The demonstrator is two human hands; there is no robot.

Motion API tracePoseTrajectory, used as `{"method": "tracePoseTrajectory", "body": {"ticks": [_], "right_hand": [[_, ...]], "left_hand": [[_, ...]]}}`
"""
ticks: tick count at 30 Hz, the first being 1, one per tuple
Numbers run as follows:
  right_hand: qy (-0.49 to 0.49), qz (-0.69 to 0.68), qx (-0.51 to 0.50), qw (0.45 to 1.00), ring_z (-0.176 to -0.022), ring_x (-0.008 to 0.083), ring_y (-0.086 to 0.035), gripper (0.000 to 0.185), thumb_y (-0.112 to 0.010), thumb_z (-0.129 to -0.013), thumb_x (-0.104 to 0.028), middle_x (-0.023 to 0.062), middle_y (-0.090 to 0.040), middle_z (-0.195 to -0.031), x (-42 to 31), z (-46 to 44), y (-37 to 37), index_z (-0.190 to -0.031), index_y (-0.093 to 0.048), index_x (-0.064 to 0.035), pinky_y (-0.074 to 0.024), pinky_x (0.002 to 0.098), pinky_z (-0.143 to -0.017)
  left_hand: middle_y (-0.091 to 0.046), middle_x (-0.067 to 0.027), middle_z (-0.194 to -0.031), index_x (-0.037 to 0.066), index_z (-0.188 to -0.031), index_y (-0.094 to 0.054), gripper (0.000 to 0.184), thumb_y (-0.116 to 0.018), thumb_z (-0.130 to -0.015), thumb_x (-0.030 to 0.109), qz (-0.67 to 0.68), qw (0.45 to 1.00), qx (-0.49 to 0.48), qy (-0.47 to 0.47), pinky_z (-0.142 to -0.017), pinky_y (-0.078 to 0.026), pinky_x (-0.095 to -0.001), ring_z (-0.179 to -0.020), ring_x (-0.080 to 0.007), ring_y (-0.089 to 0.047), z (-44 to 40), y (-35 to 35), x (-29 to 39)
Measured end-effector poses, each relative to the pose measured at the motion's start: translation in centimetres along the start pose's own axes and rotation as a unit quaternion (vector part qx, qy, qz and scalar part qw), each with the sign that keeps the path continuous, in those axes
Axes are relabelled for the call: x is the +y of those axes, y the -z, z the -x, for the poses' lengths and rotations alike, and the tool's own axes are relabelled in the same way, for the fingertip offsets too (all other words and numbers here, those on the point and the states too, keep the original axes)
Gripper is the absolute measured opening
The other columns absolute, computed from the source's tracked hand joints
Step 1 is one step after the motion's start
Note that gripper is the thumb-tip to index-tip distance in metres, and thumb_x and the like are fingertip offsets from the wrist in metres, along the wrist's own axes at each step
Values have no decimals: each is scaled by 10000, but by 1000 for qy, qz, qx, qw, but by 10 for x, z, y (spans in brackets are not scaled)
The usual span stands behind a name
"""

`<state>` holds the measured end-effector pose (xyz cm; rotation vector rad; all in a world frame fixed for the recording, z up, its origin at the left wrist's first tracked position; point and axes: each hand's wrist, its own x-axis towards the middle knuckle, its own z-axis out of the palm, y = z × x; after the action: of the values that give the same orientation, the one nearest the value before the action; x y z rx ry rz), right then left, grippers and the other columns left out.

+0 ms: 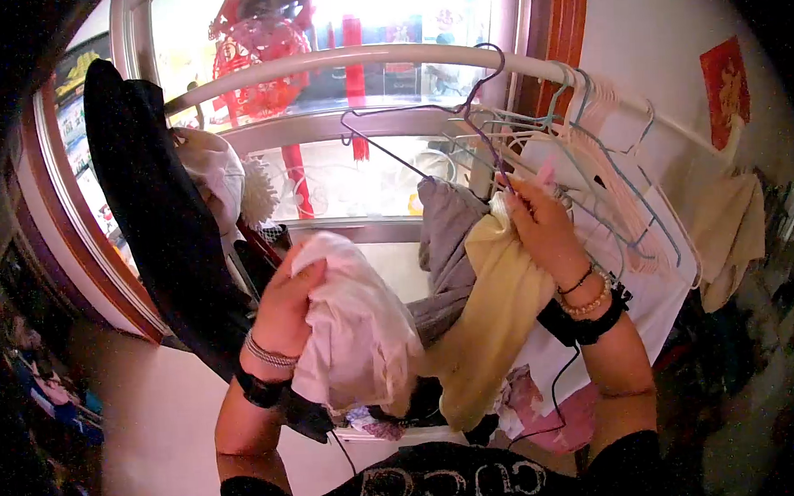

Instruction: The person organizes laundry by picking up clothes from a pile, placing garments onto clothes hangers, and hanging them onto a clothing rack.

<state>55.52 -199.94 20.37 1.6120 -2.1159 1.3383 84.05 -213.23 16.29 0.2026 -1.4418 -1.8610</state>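
Holds the pale pink cloth (pixel 356 329) in the left hand (pixel 285 310), with fingers curled tight over its upper left edge and most of the cloth drooping to the right. Pinches the top of the yellow cloth (pixel 497 297) with the right hand (pixel 547 228), fingers close together, right by the purple hanger (pixel 409 108). Has the yellow cloth hanging down and to the left, near the pink one.

Keeps both arms bent and reaching up from the near side, left hand lower, right hand higher, with back of the right hand in sight.

Shows the gray cloth (pixel 449 228) drooping from the hanger, just left of the yellow cloth. Shows the hanger hooked over the white rail (pixel 336 60). Farther out, has blue and pink hangers (pixel 600 124) bunched on the right and the black garment (pixel 147 197) on the left.
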Motion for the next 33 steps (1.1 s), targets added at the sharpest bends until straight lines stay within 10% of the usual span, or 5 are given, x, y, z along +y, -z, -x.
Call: {"method": "tracePoseTrajectory", "body": {"ticks": [13,17,19,23,33], "right_hand": [[56,15,-25,998,-701,331,-587,292,-465,-865,-210,210,-578,-769,12,-8,7,-1106,-542,-64,-455,372,-631],[22,-12,-24,999,-660,315,-581,294,-465,-865,-219,208,-562,-726,14,-9,6,-1105,-541,-67,-447,366,-608],[-12,-35,-62,997,-672,301,-588,292,-463,-867,-222,213,-565,-750,10,-9,6,-1102,-541,-68,-448,359,-616],[28,-54,-32,998,-571,86,-477,289,-481,-869,-184,54,-529,-626,22,-8,2,-1107,-537,-28,-397,246,-534],[23,-102,-56,993,-548,59,-428,325,-470,-883,-181,11,-472,-602,5,-2,7,-1189,-502,-75,-375,228,-518]], "left_hand": [[-568,-105,-964,-14,-1032,-498,211,-476,-848,86,-136,964,-14,-227,-816,-461,-311,-904,-230,-568,-131,-54,54],[-551,-108,-954,-18,-992,-496,177,-494,-824,36,233,964,-66,-107,-769,-463,-305,-866,-231,-567,-168,-109,34],[-539,-104,-962,26,-1019,-485,186,-452,-863,122,-544,714,115,-424,-752,-465,-297,-850,-212,-559,-187,-107,5],[-528,-94,-1007,54,-1089,-468,231,-459,-868,121,45,960,-27,-275,-818,-467,-353,-958,-245,-530,-201,-94,-22],[-509,-113,-993,61,-1130,-406,271,-421,-880,166,82,939,127,-308,-757,-479,-326,-912,-223,-543,-190,-103,-52]]}}
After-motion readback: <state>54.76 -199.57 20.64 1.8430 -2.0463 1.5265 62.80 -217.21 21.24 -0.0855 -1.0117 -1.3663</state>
